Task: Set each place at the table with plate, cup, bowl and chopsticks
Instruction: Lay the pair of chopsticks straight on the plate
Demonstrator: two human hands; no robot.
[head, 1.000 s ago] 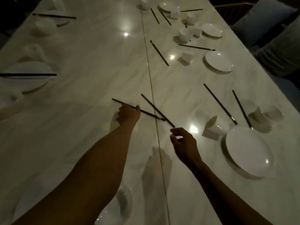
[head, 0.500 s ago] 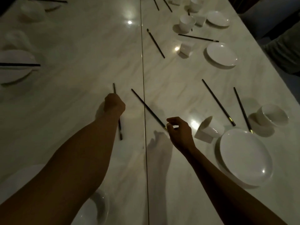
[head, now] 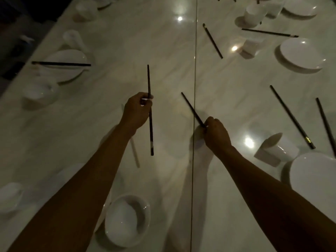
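My left hand (head: 138, 110) pinches a dark chopstick (head: 149, 82) near its middle and holds it lifted, pointing straight away from me. My right hand (head: 216, 132) grips the near end of a second dark chopstick (head: 190, 108), which slants up and left across the table's centre seam. A white bowl (head: 127, 220) sits close to me under my left forearm. On the near right lie a white plate (head: 314, 179), a tipped white cup (head: 276, 150) and two loose chopsticks (head: 291, 117).
On the left, a plate (head: 63, 57) carries a chopstick pair (head: 61, 64), with a bowl (head: 39, 91) and a cup (head: 72, 40) nearby. Far right are another plate (head: 301, 53), cups (head: 251, 47) and scattered chopsticks (head: 212, 40). The white marble table (head: 127, 33) shows lamp glare.
My left hand has lifted its chopstick off the table and turned it to point away from me. My right hand has closed round the end of the other chopstick.
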